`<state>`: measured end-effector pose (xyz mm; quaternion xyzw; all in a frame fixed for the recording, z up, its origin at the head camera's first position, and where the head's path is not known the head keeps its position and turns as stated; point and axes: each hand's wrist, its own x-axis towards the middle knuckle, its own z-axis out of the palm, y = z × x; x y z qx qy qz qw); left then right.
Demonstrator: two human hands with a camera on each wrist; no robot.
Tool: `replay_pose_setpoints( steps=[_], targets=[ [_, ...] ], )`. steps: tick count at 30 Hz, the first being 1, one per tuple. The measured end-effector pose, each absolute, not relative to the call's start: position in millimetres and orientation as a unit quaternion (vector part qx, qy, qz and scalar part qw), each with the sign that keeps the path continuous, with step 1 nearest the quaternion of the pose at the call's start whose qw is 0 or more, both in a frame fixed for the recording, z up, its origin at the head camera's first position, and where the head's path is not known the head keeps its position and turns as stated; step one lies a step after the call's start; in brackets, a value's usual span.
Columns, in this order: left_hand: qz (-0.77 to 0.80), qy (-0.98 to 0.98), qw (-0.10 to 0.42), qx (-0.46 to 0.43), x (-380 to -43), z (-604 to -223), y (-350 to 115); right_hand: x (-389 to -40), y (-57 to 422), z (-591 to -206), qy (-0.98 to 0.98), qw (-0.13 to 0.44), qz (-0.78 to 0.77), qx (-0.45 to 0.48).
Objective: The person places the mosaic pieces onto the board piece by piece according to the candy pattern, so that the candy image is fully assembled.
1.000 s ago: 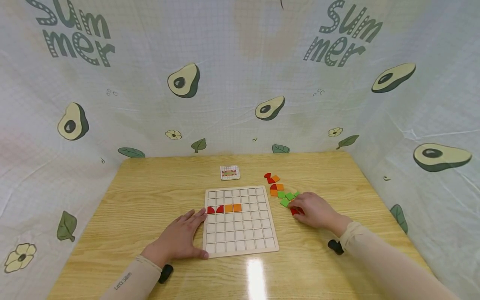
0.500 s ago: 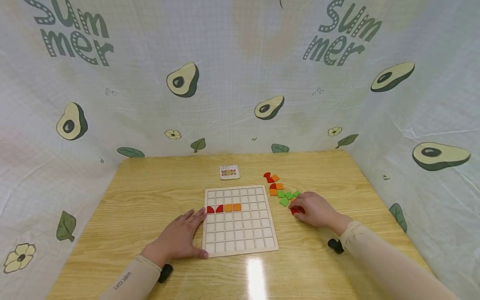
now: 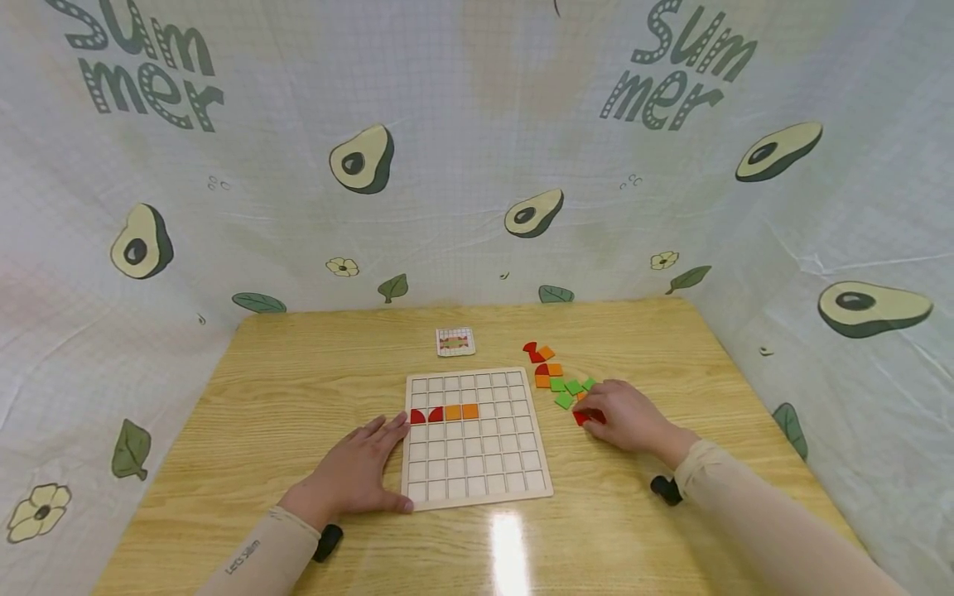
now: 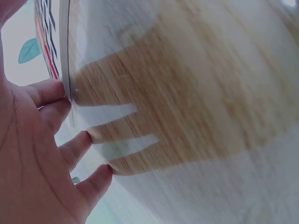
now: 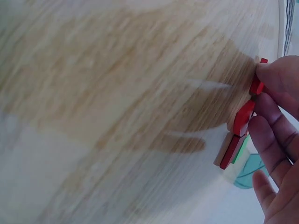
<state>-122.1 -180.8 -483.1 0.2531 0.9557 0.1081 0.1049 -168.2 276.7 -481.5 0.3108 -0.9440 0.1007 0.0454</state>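
Observation:
Beside the square wooden grid board (image 3: pixel 477 480), my left hand (image 3: pixel 354 472) lies with fingers spread, its fingertips and thumb touching the left edge. In the left wrist view those fingers (image 4: pixel 96 184) look nearly straight. One row of the board holds two red curved tiles (image 3: pixel 418 416) and two orange square tiles (image 3: pixel 453 412). To the right of the board, my right hand (image 3: pixel 629 418) pinches a red tile (image 3: pixel 579 418) between thumb and fingers, low over the table. The right wrist view shows that red tile (image 5: pixel 256 86) at the thumb, with another red tile (image 5: pixel 243 119) by the fingertips.
Loose green tiles (image 3: pixel 564 400), orange tiles (image 3: pixel 555 370) and red tiles (image 3: pixel 530 348) lie scattered right of the board. A small pattern card (image 3: pixel 455 342) sits behind it on the wooden table (image 3: pixel 313 356). A printed cloth (image 3: pixel 447 165) hangs around the back and sides.
The red tile at my right fingertips has shifted slightly left and turned. Both hands stay in about the same places, and the board's tiles are unchanged.

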Motion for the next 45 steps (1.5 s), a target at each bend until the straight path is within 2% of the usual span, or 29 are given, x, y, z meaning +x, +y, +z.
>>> replay_pose_setpoints(
  steps=[27, 35, 45],
  targets=[
    [0.114, 0.955, 0.104, 0.253, -122, -483, -181, -173, 270, -481, -0.944, 0.061, 0.118, 0.301],
    [0.117, 0.955, 0.106, 0.251, -121, -482, -182, -189, 237, -472, -0.930, 0.068, 0.129, 0.337],
    [0.116, 0.954, 0.099, 0.257, -122, -486, -183, -209, 173, -472, -0.923, -0.003, 0.156, 0.350]
  ],
)
